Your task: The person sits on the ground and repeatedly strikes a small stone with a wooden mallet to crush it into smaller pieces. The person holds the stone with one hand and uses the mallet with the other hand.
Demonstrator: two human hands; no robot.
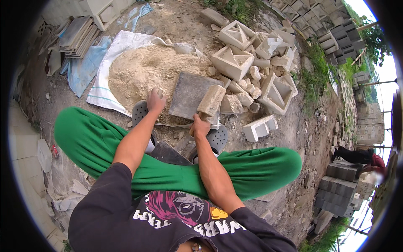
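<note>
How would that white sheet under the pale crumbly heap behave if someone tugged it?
The white sheet is probably floppy: its far edge lies bunched and creased. It would likely drag heavily, loaded with the pale heap, whose loose grains might spill.

You are sitting in an open-air masonry yard, on bare dirt ground [294, 130] edged with green weeds [317, 63], with bright sky [387, 90] at the right. What marks it out is the stock around you: gray blocks [333, 195] stacked at the right, rows of hollow blocks [304, 19] at upper right, and pale patterned blocks [233, 63] lying among rubble [245, 98]. Before you, a heap of sandy material [138, 67] covers a white sheet [98, 90], and another person [357, 156] bends beside the stacks.
</note>
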